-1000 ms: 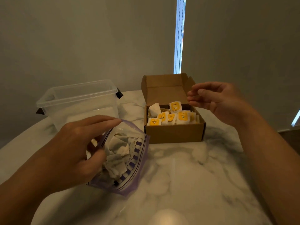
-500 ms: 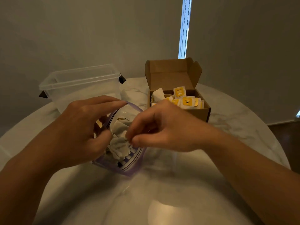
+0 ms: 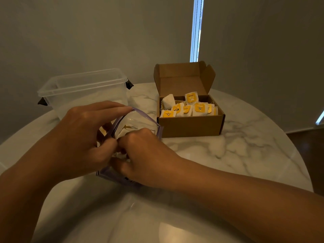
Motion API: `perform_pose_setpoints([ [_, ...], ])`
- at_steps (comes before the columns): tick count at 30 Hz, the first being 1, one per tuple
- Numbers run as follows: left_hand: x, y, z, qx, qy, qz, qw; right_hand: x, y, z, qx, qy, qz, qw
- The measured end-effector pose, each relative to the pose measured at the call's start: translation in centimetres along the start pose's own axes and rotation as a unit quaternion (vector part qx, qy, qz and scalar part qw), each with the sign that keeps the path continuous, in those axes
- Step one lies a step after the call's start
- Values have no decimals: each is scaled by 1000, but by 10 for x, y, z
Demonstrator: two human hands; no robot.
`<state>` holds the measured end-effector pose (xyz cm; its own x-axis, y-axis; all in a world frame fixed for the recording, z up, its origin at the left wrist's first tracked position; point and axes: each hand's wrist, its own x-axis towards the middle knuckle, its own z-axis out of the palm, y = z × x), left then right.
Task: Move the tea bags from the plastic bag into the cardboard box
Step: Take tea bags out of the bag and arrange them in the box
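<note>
Head view: the left hand [image 3: 84,137] pinches the purple-edged rim of the plastic bag [image 3: 146,119], holding its mouth open on the marble worktop [image 3: 236,155]. The right hand [image 3: 145,155] is sunk into that mouth with its fingers curled out of sight, so whether it grips anything cannot be told. Yellow-tagged tea bags [image 3: 199,107] lie packed in the open cardboard box [image 3: 191,127], which stands just right of the bag with its lid flap upright, and a clear plastic tub [image 3: 84,92] stands behind the left hand
</note>
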<state>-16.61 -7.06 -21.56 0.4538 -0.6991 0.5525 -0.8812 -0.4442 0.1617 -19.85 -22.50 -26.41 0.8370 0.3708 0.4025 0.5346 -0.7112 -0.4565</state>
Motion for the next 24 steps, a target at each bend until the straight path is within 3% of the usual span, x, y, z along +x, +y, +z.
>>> perform_pose_setpoints([
  [10, -1, -1, -1, -2, 4, 2, 1000, 0, 6, -17, 40, -18, 64, 997],
  [17, -2, -2, -2, 4, 0, 2, 1000, -9, 9, -36, 50, 1, 49, 998],
  [24, -3, -5, 0, -4, 5, -12, 1000, -13, 16, -78, 211, 8, 59, 976],
])
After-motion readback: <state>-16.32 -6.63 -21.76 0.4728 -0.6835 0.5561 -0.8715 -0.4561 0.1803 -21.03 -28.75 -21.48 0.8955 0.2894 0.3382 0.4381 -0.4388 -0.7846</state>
